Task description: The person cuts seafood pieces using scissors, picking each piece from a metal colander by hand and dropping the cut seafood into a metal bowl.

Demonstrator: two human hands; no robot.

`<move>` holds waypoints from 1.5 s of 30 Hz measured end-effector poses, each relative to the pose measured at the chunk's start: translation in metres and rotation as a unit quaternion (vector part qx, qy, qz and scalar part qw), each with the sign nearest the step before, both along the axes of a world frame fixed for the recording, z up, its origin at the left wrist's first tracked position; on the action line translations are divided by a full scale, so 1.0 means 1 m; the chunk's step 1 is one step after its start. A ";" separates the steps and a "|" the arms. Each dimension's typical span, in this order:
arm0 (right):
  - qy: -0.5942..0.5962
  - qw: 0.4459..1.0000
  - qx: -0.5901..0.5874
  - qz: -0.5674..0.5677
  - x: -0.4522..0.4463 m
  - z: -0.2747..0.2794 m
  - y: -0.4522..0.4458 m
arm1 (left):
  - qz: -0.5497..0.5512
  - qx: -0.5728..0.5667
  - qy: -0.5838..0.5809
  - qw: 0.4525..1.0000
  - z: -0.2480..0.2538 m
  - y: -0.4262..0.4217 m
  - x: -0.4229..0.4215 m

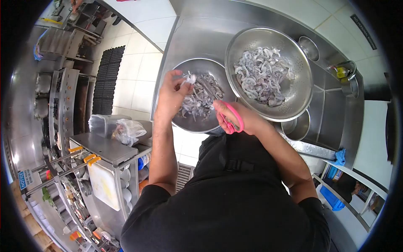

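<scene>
My left hand (171, 94) is over the left side of a steel mixing bowl (191, 124), pinching a pale, glossy shrimp (190, 78) between thumb and fingertips. In my right hand (248, 119) are pink-handled scissors (238, 119), their blades angled over the bowl toward the left hand. Grey, raw shrimp (212, 89) fill much of the bowl beneath both hands. To its right stands a large steel colander (299, 90) with a heap of pale grey shrimp (262, 75). The scissor tips are hard to make out against the shrimp.
A steel counter (201, 31) carries the bowl and colander. On the right lies a sink (329, 113), with a small steel bowl (310, 48) behind the colander. A cart (103, 147) with a plastic bag (128, 131) stands left, beyond it a black floor mat (110, 77).
</scene>
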State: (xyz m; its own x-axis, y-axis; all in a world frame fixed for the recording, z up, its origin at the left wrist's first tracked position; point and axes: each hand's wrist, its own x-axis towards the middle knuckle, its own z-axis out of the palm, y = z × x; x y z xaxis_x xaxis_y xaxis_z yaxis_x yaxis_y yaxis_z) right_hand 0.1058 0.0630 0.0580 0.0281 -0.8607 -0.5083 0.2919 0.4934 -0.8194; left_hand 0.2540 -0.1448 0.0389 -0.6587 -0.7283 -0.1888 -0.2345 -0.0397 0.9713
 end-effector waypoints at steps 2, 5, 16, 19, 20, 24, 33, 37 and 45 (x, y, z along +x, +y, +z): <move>0.046 0.999 0.015 0.019 0.003 -0.001 -0.001 | 0.003 0.003 0.020 1.000 0.000 0.001 -0.001; 0.086 0.996 0.020 0.027 0.004 -0.002 -0.002 | -0.001 -0.011 0.027 1.000 0.004 0.003 -0.003; 0.149 0.989 -0.011 0.008 0.005 -0.010 -0.007 | 0.005 0.108 0.061 0.992 0.017 0.029 -0.005; 0.190 0.982 -0.009 0.001 0.004 -0.018 -0.008 | 0.017 0.118 0.112 0.986 0.010 0.034 -0.007; 0.222 0.975 -0.011 0.007 0.001 -0.019 -0.008 | 0.021 0.113 0.110 0.987 0.010 0.035 -0.007; 0.319 0.947 -0.021 0.019 0.000 -0.011 -0.006 | 0.034 0.086 0.099 0.991 0.007 0.035 -0.007; 0.337 0.941 -0.011 0.029 -0.002 -0.013 -0.008 | 0.018 0.098 0.078 0.992 0.013 0.042 -0.005; 0.361 0.932 -0.010 0.027 -0.002 -0.017 -0.007 | 0.001 0.104 0.069 0.992 0.006 0.045 -0.005; 0.365 0.930 -0.008 0.041 -0.003 -0.010 -0.005 | -0.058 0.097 0.041 0.993 0.000 0.040 0.000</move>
State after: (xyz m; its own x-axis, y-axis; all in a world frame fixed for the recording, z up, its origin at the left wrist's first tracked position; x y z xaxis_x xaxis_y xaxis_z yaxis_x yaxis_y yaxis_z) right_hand 0.1025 0.0580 0.0482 -0.2530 -0.8784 -0.4055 -0.3832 0.4758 -0.7917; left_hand 0.2536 -0.1046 0.0392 -0.7551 -0.6016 -0.2608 -0.1687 -0.2060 0.9639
